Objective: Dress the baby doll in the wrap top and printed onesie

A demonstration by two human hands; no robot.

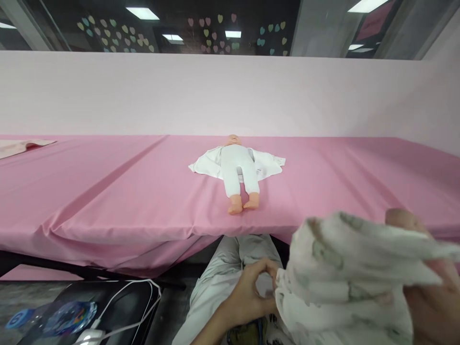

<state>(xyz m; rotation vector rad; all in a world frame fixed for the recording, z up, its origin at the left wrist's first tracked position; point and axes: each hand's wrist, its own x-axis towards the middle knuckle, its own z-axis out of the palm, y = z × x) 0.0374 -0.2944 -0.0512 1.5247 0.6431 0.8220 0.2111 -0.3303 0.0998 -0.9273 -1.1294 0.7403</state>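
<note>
My left hand (253,294) is closed in a pinch on the near-left edge of a white printed cloth (334,282) with green and pink patches. Bunched and partly blurred, the cloth hangs above my lap; whether it is a garment cannot be made out. My right hand (436,292) grips it from the right, with some fingers hidden behind its folds. Farther off, a baby doll (239,165) in a white body suit lies on its back, feet towards me. A white open shirt (268,164) is spread beneath it, sleeves out to both sides.
A pink sheet (125,191) covers the table, its front edge draping down. Pale folded fabric (21,147) lies at the far left. A black chair (122,306) at lower left bears a plastic bottle (68,316) and a white charger with cable (91,335). A white wall (215,96) stands behind.
</note>
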